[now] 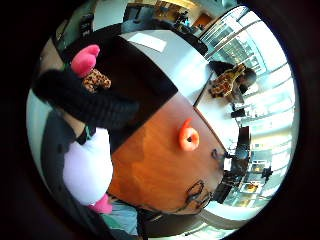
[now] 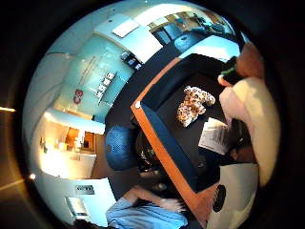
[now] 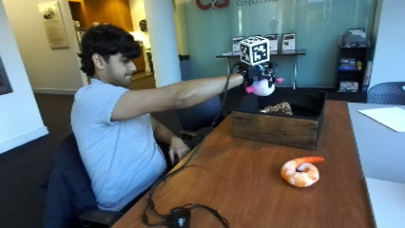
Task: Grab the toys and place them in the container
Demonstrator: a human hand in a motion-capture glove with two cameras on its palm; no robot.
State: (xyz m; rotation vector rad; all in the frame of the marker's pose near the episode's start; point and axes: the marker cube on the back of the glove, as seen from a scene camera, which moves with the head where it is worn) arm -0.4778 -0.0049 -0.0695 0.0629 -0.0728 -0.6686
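The right hand point(image 3: 258, 78) gripped a pink-and-white toy point(image 3: 261, 87) over the box point(image 3: 278, 124); a spotted toy point(image 3: 278, 109) lay inside; the shrimp point(image 3: 301, 171), at five o'clock, remained.

Glass wall point(image 3: 303, 28), wood table point(image 3: 246, 190)

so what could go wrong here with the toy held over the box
The gloved right hand holds the pink and white plush toy above the near wall of the dark box, not over its middle, so a drop now might clip the edge and land on the table. It may also fall onto the spotted toy already inside. The orange shrimp toy lies on the table.
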